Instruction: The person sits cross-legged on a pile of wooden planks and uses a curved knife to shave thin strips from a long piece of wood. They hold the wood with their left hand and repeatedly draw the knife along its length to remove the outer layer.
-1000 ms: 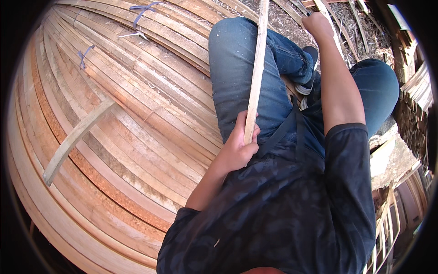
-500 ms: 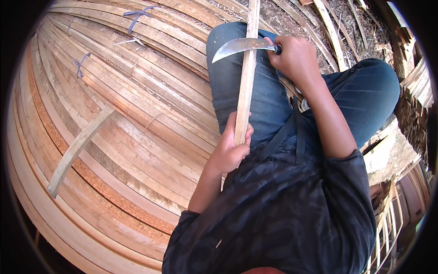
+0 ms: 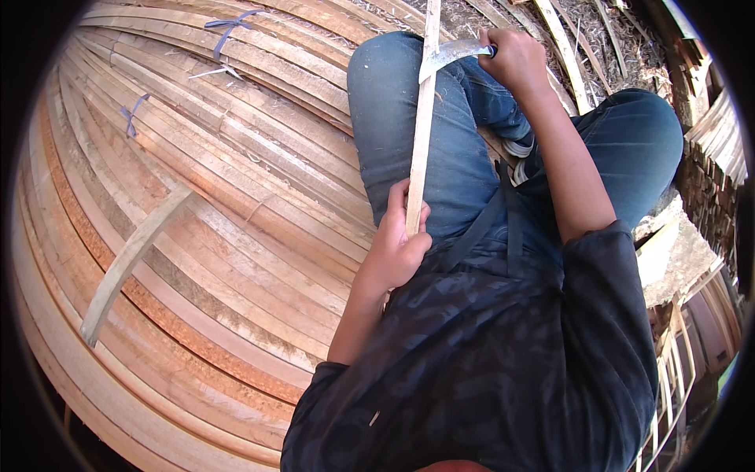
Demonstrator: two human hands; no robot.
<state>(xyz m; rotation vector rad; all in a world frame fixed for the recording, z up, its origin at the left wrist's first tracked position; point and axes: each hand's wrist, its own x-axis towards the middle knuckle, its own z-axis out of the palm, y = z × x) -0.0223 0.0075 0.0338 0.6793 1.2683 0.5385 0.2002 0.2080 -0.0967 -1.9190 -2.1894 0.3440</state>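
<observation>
A long, narrow wooden strip (image 3: 421,141) runs up and away from my lap across my bent left leg. My left hand (image 3: 401,240) is closed round its near end. In my right hand (image 3: 515,59) is the dark handle of a curved knife (image 3: 454,53), and its blade lies against the strip near the far part of my left thigh. The tip points to the left and down. The strip's far end runs out of the top of the picture.
Long wooden slats (image 3: 236,267) lie side by side on my left, some bound with blue ties (image 3: 228,31). A loose curved slat (image 3: 134,259) lies across them. Shavings and strips cover the ground ahead. On my right are a wooden block (image 3: 680,256) and stacked thin pieces (image 3: 720,138).
My right hand and the knife have shifted up and to the right, so less of the blade reaches past the strip. The strip has turned a narrower side up.
</observation>
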